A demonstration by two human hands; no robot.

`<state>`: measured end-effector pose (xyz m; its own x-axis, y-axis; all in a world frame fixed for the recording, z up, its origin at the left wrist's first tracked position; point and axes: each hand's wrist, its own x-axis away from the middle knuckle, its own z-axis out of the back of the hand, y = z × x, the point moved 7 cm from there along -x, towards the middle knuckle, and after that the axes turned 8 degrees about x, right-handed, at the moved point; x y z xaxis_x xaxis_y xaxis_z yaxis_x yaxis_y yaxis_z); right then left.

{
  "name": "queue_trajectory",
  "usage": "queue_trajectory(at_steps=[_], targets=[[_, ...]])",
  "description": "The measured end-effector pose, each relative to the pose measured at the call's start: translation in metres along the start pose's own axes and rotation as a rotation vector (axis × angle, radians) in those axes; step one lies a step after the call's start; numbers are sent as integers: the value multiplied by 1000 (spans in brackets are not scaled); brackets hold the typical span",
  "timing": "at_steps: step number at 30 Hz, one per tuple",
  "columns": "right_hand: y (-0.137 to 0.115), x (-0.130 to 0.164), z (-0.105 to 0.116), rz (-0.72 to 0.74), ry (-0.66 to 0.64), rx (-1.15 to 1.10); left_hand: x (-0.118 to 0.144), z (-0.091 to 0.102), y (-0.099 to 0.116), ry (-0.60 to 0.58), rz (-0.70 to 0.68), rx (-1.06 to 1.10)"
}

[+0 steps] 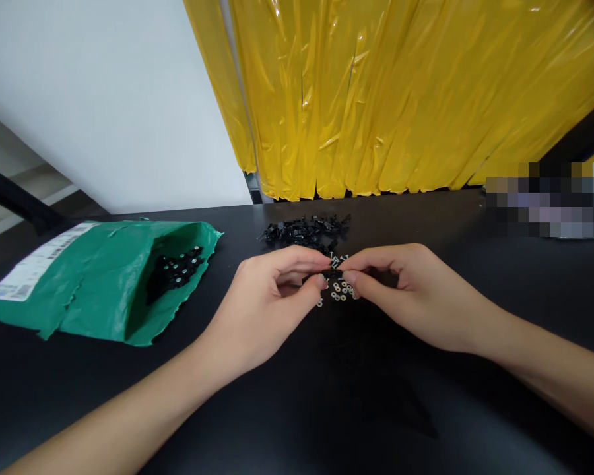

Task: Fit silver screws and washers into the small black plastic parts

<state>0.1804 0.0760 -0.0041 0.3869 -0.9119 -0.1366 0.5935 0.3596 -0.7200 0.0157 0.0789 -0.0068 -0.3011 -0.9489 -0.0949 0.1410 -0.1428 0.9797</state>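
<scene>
Pinching a small black part (334, 268) between both hands (over washers (340, 290)).

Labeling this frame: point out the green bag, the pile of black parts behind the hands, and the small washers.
green bag (103, 277): head view, on its upper face.
pile of black parts (301, 231): head view, middle of the heap.
washers (340, 291): head view, cluster under the fingertips.

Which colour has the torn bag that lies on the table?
Green; the torn bag has a white label at its far end. The head view shows it.
</scene>
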Motion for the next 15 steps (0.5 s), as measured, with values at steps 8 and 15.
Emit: queue_trajectory(at_steps=[8, 15], targets=[[0, 0, -2, -29, 5, -50, 1, 1, 2, 22, -18, -10], [-2, 3, -3, -23, -33, -70, 2, 7, 5, 66, -49, -145]])
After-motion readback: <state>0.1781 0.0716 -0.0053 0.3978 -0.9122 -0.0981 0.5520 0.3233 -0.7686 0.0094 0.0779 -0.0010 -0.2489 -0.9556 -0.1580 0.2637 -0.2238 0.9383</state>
